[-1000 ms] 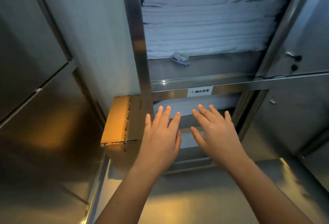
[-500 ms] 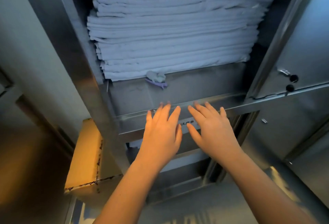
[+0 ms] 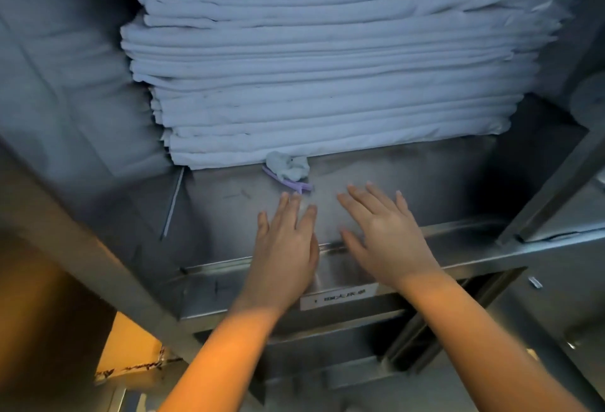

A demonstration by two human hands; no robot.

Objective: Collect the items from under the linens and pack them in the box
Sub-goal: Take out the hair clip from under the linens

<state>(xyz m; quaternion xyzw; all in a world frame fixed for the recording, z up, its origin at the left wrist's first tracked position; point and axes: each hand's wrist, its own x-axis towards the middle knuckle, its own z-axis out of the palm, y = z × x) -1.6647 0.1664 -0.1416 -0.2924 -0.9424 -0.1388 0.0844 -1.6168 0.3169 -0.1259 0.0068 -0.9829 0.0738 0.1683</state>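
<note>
Hovering flat over the metal shelf [image 3: 442,182], both hands are gripping nothing, fingers straight. One crumpled pale item [image 3: 288,166] with a purple strap [image 3: 291,185] is peeking out under the linen stack [image 3: 327,67], lying crosswise, dead ahead of the left hand [image 3: 284,248]; the right hand [image 3: 386,238] is sitting further off. One cardboard box [image 3: 131,346] is waiting lower left.

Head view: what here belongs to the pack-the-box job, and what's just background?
Job: linen stack; crumpled item with purple strap poking out under it; cardboard box lower left; left hand and right hand, both flat, holding nothing.
Background: metal shelf; shelf label on its front edge.
</note>
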